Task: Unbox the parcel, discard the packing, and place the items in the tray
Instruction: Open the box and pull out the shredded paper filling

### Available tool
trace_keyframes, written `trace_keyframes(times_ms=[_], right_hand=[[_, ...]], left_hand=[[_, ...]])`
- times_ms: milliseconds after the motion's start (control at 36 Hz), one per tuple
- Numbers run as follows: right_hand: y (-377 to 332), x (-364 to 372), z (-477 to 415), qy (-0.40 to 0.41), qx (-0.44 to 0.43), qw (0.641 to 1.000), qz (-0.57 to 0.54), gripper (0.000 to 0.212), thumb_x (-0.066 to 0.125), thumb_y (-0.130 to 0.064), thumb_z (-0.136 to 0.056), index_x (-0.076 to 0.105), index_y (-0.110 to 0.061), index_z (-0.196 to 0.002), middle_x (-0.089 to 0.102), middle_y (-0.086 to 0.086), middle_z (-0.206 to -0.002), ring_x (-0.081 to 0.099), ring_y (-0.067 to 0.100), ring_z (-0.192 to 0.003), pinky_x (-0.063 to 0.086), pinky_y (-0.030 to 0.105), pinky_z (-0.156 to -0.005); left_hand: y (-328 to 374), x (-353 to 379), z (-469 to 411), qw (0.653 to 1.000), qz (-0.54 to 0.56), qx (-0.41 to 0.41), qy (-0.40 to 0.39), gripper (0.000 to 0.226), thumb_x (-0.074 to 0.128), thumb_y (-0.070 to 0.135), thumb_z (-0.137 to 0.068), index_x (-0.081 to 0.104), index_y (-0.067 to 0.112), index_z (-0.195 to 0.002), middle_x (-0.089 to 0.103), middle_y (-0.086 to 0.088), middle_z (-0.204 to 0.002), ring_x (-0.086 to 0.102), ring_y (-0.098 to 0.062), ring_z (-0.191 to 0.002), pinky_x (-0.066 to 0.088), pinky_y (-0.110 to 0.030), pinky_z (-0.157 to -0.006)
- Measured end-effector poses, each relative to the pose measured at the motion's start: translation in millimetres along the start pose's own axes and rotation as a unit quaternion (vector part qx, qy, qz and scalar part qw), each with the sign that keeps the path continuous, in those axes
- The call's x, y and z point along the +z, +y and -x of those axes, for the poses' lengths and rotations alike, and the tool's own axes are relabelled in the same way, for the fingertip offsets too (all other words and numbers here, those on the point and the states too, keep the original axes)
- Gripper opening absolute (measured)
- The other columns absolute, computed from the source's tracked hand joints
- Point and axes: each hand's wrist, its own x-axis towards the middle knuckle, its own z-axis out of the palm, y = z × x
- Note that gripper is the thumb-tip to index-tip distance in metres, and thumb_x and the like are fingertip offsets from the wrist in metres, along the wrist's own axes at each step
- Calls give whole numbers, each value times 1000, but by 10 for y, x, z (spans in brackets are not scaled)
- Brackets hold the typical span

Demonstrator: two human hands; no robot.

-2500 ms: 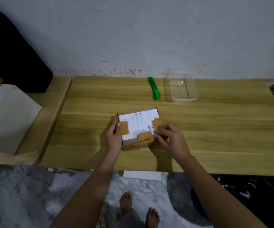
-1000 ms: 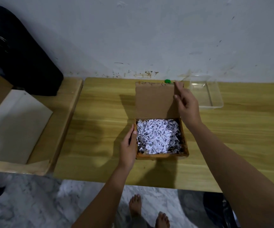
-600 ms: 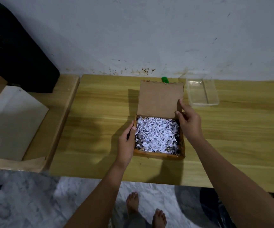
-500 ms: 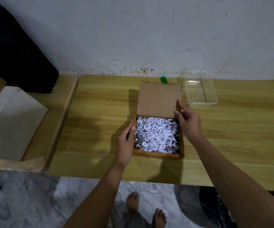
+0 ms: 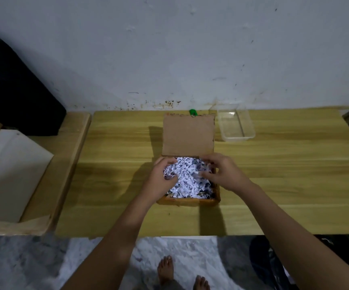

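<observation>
A small brown cardboard parcel [image 5: 188, 200] sits open on the wooden table, its lid [image 5: 188, 133] standing up at the far side. White shredded paper [image 5: 187, 182] fills it and hides whatever lies beneath. My left hand [image 5: 162, 178] curls its fingers into the shreds from the left side. My right hand [image 5: 221, 171] reaches in from the right, fingers bent around the same pile. A clear plastic tray [image 5: 235, 126] stands to the right of the lid, near the wall, with nothing in it.
A green cutter [image 5: 193, 112] peeks out behind the lid. A large open cardboard box with a white sheet [image 5: 8, 176] lies at the left beside a black bag [image 5: 16, 91]. The table's near edge [image 5: 169, 234] is close to my bare feet.
The taped parcel was opened and its lid raised. My left hand left the box's side and my right hand left the lid; both have now moved onto the shredded paper.
</observation>
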Motion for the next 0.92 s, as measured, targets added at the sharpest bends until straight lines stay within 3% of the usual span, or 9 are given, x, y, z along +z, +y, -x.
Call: trace_keyframes(times_ms=[56,139,222,306,444,583,917], right_hand=[[-22,67,3,-85,-16,993,76,70,77,-28,-71,46,-12,-132,46,9,-136,44,24,-124,35,27,-100],[-4,170,1,-162,-6,977,141,95,80,-32,-67,26,-15,-142,24,9,-149,24,25,-137,30,35,-109],[24,232,-31,-182,6,968,171,104,79,-31,-65,14,-18,-146,16,9,-153,17,27,-140,29,40,-112],[25,283,-80,-200,-8,957,212,105,76,-31,-67,8,-18,-147,18,10,-151,20,29,-139,34,41,-109],[63,380,-152,-202,-13,949,244,104,73,-36,-70,5,-18,-147,25,13,-147,29,34,-133,33,39,-107],[51,454,-205,-201,3,939,278,107,73,-42,-67,5,-18,-147,30,17,-140,35,40,-125,34,43,-105],[22,573,-262,-145,44,952,267,90,76,-44,-59,32,-19,-134,48,16,-121,51,37,-108,44,44,-96]], left_hand=[[27,-39,-36,988,-122,19,-97,53,71,10,-77,51,16,-125,44,4,-126,44,-11,-116,31,3,-76],[20,-56,-115,946,-257,30,-194,86,77,27,-71,31,13,-142,28,-1,-147,32,-15,-131,21,-6,-92],[-5,-28,-195,919,-311,20,-242,104,79,35,-68,16,11,-147,16,-3,-152,17,-19,-140,18,-23,-111],[-4,2,-269,894,-353,21,-274,111,79,38,-68,7,8,-148,12,-5,-153,11,-22,-142,21,-34,-116],[-89,102,-373,880,-372,17,-296,106,80,37,-64,15,8,-144,26,-10,-142,24,-25,-136,31,-41,-111],[-147,171,-467,862,-408,25,-301,101,82,38,-59,26,5,-136,33,-11,-132,33,-26,-127,35,-39,-108],[-247,250,-592,863,-412,33,-291,85,79,42,-62,37,4,-125,44,-15,-121,43,-29,-116,38,-39,-103]])
